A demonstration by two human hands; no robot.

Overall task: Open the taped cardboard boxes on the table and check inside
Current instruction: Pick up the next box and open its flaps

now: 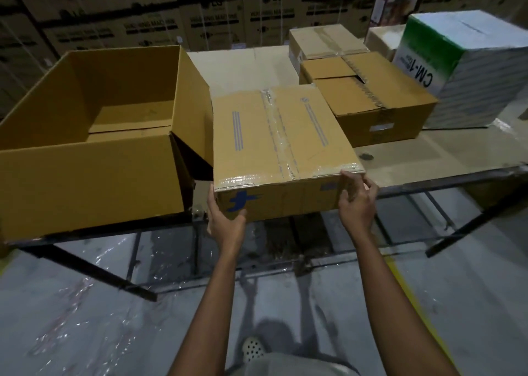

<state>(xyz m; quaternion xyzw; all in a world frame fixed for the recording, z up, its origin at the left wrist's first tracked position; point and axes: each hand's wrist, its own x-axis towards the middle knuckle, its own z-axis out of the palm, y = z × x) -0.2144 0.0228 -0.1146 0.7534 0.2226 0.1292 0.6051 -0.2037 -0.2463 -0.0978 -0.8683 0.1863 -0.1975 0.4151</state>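
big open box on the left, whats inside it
Inside the large open cardboard box only its bare bottom flaps show, with nothing lying on them. The near part of its floor is hidden behind its front wall.

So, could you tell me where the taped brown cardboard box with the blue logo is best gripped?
Probably at its two near corners, from the near side: the taped brown cardboard box is wide, and the large open box crowds its left. The left hand and right hand grip there.
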